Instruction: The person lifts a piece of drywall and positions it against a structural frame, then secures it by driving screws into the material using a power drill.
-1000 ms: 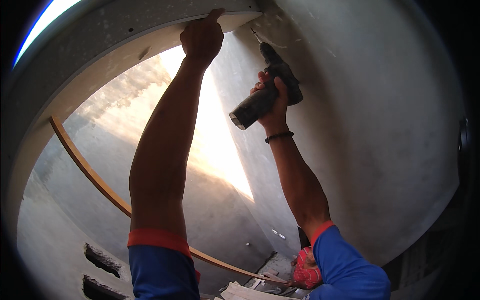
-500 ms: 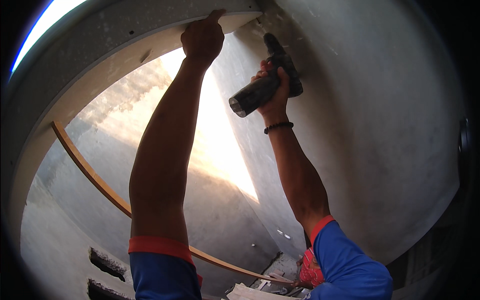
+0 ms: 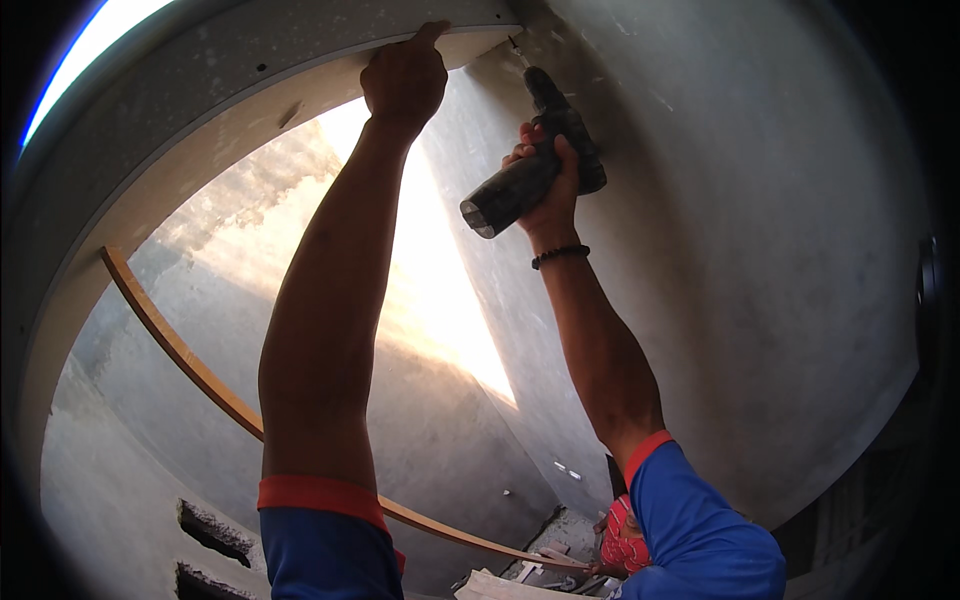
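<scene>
My left hand (image 3: 404, 75) is raised against the long grey board (image 3: 205, 75) overhead, index finger along its edge and the other fingers curled. My right hand (image 3: 545, 190) is closed round the handle of a black cordless drill (image 3: 565, 135), lifted beside the board's right end. The drill's thin bit (image 3: 518, 52) points up at the corner where board and wall meet; I cannot tell whether it touches.
A long wooden strip (image 3: 180, 355) runs down leftward behind my arms. A co-worker in red (image 3: 620, 540) is low behind my right arm, among pale offcuts (image 3: 490, 585). Grey walls (image 3: 760, 250) surround us, with two rough holes (image 3: 215, 525) at lower left.
Since a second ago the drill and my right hand have risen, bringing the bit closer to the corner by the board's end. My left hand has stayed at the board.
</scene>
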`<action>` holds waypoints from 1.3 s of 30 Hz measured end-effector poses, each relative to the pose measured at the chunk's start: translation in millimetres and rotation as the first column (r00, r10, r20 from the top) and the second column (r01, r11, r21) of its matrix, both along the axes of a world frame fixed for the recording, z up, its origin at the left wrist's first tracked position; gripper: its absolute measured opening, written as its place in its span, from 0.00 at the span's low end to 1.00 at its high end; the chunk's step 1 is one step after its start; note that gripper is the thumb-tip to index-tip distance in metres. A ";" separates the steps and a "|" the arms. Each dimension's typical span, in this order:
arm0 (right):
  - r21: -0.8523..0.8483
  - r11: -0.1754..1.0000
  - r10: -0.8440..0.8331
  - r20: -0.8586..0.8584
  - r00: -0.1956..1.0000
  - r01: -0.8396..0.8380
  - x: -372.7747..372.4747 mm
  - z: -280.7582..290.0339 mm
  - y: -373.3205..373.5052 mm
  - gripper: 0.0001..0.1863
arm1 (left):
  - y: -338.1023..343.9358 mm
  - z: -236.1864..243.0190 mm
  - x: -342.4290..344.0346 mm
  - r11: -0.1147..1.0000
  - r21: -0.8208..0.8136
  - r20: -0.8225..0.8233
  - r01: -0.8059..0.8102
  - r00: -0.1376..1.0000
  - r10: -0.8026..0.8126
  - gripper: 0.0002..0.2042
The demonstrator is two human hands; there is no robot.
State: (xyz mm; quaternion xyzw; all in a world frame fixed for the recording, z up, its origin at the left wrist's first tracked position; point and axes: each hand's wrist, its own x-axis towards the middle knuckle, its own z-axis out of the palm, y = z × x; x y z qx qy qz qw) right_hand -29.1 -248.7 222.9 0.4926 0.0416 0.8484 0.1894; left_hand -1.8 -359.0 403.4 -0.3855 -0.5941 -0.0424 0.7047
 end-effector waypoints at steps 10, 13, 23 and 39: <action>0.047 0.998 0.049 -0.035 0.998 -0.048 -3.2 11.3 -1.6 0.12 | -4.7 9.7 -16.5 0.998 -0.020 -0.117 0.062 0.991 -0.064 0.15; 0.090 0.994 0.071 -0.036 0.997 -0.067 -1.6 14.6 -0.9 0.11 | -5.3 12.1 -18.7 0.999 -0.020 -0.120 0.048 0.992 -0.050 0.15; 0.044 0.999 -0.004 -0.015 1.000 0.005 -8.6 23.1 -6.1 0.09 | -7.1 18.6 -21.9 1.000 -0.011 -0.078 -0.021 0.997 0.020 0.18; 0.033 0.999 -0.031 0.024 0.999 0.030 -23.6 43.9 -5.5 0.07 | -11.9 24.5 -32.8 1.000 -0.021 -0.138 -0.007 0.990 0.005 0.18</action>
